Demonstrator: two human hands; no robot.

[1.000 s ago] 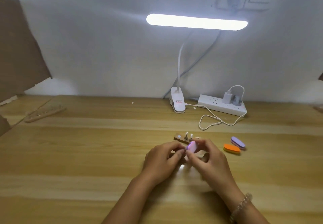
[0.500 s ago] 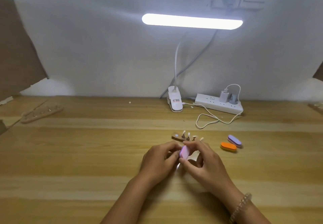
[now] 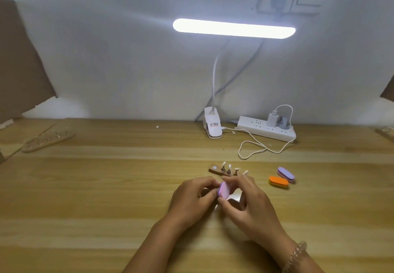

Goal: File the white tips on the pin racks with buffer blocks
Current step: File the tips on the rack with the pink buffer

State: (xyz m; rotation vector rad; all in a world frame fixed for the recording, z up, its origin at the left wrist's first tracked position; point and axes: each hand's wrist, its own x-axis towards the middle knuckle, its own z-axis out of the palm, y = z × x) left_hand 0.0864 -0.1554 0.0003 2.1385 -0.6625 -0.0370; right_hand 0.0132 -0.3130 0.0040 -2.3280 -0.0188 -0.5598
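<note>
My right hand (image 3: 251,206) is pinching the pink buffer block (image 3: 223,189), left hand (image 3: 191,196) curled against it, can't tell if it's holding anything.

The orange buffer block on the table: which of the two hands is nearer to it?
Right. The right hand is just left of the orange buffer block; the left hand is farther left, beyond the pink buffer block.

Pin rack (image 3: 221,169), right end hidden behind right hand (image 3: 251,204) — far-left rack (image 3: 48,139) blurred, right-edge rack (image 3: 386,133) cut off
</note>
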